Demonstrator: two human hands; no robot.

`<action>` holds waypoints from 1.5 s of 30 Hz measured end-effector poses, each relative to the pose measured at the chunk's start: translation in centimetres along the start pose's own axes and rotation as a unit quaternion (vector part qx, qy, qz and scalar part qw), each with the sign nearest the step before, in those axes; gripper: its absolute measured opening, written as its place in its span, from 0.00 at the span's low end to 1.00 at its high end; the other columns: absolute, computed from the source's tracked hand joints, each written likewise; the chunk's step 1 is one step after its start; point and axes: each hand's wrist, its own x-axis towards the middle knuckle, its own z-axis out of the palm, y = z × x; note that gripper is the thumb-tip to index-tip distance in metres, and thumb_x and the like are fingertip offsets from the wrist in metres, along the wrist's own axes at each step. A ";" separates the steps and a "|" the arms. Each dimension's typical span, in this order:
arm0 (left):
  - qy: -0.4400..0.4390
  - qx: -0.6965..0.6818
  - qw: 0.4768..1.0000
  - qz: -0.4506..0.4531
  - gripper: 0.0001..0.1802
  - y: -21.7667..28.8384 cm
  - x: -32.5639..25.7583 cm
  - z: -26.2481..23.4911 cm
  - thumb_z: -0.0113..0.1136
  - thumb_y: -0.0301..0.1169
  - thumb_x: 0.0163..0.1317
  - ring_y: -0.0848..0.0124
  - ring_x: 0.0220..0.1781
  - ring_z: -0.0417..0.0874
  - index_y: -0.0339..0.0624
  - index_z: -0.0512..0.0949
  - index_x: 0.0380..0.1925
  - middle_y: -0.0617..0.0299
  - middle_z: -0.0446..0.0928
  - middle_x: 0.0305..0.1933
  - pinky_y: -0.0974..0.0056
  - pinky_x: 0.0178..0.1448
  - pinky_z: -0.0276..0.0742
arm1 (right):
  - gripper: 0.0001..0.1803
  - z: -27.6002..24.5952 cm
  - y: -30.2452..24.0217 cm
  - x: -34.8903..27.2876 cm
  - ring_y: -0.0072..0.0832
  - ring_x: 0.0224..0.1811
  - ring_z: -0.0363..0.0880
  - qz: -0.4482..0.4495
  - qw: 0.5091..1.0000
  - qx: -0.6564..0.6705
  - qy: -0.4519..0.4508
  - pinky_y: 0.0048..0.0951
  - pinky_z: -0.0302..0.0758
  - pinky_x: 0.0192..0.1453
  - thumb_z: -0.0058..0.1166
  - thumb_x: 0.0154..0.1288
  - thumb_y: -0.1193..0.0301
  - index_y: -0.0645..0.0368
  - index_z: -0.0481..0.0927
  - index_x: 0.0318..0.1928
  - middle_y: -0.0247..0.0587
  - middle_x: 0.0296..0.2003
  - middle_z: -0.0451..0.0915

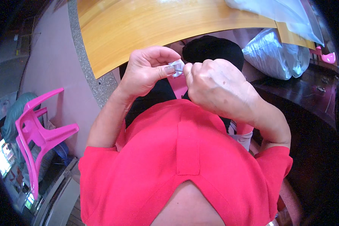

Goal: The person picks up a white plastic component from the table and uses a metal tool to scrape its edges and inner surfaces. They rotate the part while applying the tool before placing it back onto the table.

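My left hand [147, 69] and my right hand [214, 84] meet in front of my chest, just below the edge of a wooden table [147, 26]. Between their fingertips they pinch a small pale, shiny object [177, 67], like a bit of clear wrapping or foil. My left thumb and forefinger press on it from the left. The closed fingers of my right hand hold it from the right and hide most of it. I wear a red shirt [184, 162].
A pink plastic chair [37, 132] stands to my left on the pinkish floor. Clear plastic bags [278, 52] lie at the right beside and on the table. A dark wooden surface [305, 94] is at the right. A black rounded object [213, 49] sits under the table.
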 end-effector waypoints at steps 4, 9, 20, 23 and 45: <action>-0.003 0.005 1.000 -0.011 0.13 -0.1 -0.1 0.0 0.63 0.19 0.56 0.72 0.38 0.82 0.31 0.77 0.42 0.56 0.81 0.38 0.68 0.43 0.81 | 0.06 -0.4 0.2 0.2 0.37 0.18 0.77 -0.029 0.999 0.019 -0.004 0.35 0.73 0.23 0.46 0.57 0.74 0.65 0.71 0.28 0.47 0.17 0.74; -0.007 -0.007 1.000 -0.014 0.13 -0.4 0.0 0.0 0.62 0.19 0.57 0.72 0.39 0.82 0.31 0.77 0.44 0.56 0.81 0.39 0.69 0.44 0.81 | 0.06 0.0 0.0 -0.1 0.38 0.20 0.77 0.006 1.000 0.028 0.007 0.36 0.74 0.24 0.47 0.57 0.74 0.65 0.72 0.30 0.47 0.19 0.74; -0.053 -0.085 0.994 0.052 0.17 0.6 0.7 -0.8 0.62 0.25 0.59 0.65 0.49 0.80 0.31 0.75 0.48 0.50 0.79 0.46 0.61 0.56 0.76 | 0.20 0.0 -0.4 -1.3 0.34 0.27 0.77 0.157 0.982 0.067 0.079 0.33 0.73 0.27 0.50 0.53 0.76 0.67 0.74 0.49 0.40 0.25 0.73; -0.054 -0.076 0.994 0.053 0.17 0.5 0.6 -0.8 0.62 0.25 0.58 0.64 0.50 0.81 0.31 0.75 0.48 0.50 0.79 0.46 0.61 0.57 0.76 | 0.20 -0.1 -0.8 -1.3 0.34 0.27 0.77 0.167 0.981 0.066 0.080 0.33 0.73 0.27 0.51 0.53 0.76 0.66 0.74 0.49 0.40 0.25 0.73; -0.058 -0.065 0.994 0.063 0.16 0.3 0.5 -0.2 0.59 0.25 0.61 0.64 0.52 0.80 0.29 0.74 0.48 0.49 0.79 0.48 0.60 0.60 0.74 | 0.19 -0.6 -1.5 -1.1 0.37 0.28 0.77 0.204 0.974 0.073 0.071 0.35 0.74 0.28 0.50 0.53 0.77 0.66 0.74 0.48 0.42 0.24 0.73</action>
